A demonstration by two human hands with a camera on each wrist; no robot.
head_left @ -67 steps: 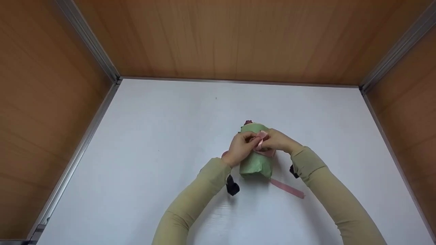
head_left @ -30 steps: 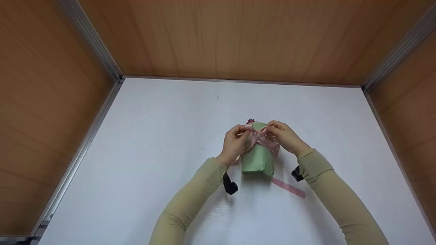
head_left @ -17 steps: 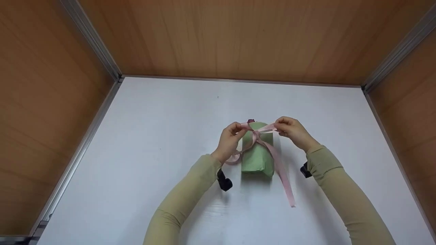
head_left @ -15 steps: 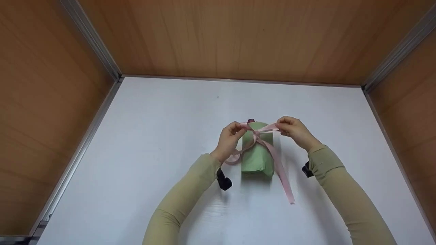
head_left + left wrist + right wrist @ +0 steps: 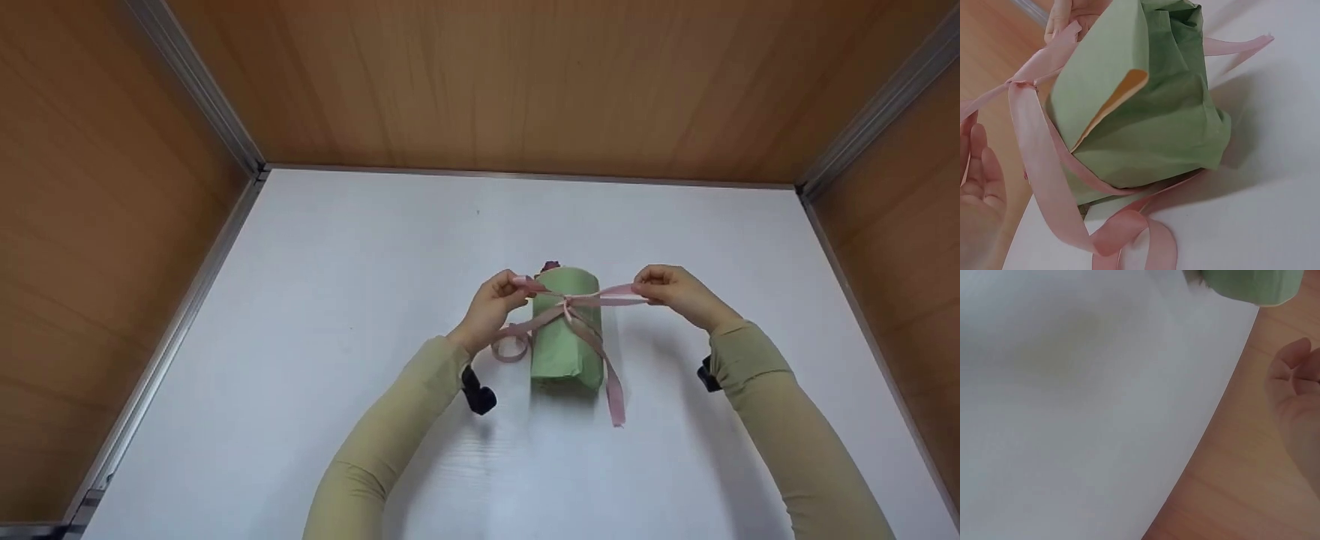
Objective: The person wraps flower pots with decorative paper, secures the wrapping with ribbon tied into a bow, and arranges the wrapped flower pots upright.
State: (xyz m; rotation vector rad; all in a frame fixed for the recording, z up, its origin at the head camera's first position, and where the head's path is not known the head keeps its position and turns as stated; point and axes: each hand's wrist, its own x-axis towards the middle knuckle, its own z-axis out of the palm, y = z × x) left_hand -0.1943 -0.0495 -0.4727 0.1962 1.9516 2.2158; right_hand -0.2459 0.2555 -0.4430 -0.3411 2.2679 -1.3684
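Note:
A bundle wrapped in green paper (image 5: 564, 349) lies on the white table, a dark red flower head (image 5: 550, 265) showing at its far end. Pink ribbon (image 5: 587, 334) goes round its middle and crosses at a knot on top. My left hand (image 5: 491, 304) pinches one ribbon loop to the left of the knot. On the other side my right hand (image 5: 679, 292) pinches the opposite loop, drawn out to the right. One ribbon tail hangs over the right side towards me; another curls on the table at the left. In the right wrist view the right hand's fingertips are partly out of frame.
The white table (image 5: 360, 300) surrounds the bundle. Brown wood-grain panels (image 5: 480, 90) stand at the back and both sides, with metal rails along their joints. A black wrist-camera mount (image 5: 478, 391) hangs under the left wrist.
Both hands have moved apart from close over the bundle, stretching the ribbon loops out sideways. The knot has drawn in tighter, and the right-hand ribbon tail has swung in and shortened.

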